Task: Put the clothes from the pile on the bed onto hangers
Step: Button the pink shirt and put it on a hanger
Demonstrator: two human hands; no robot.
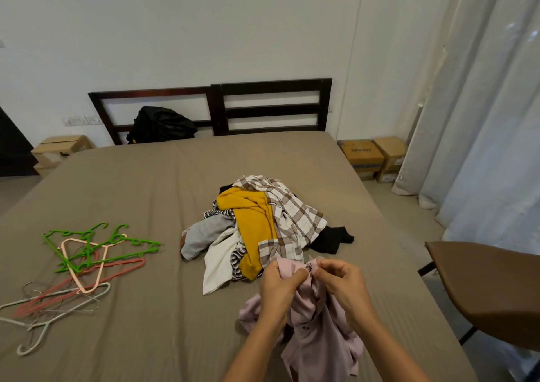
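A pale pink shirt hangs in front of me over the bed's near right part. My left hand grips its upper edge by the collar, and my right hand pinches the fabric beside it, near a dark button. Behind them lies the pile of clothes: a yellow top, a checked shirt, striped, grey, white and black pieces. Several hangers, green, pink and grey, lie tangled on the left of the bed.
The brown bed sheet spreads wide around the pile. A black bag leans on the dark headboard. A brown chair stands at the right. Cardboard boxes and curtains are behind it.
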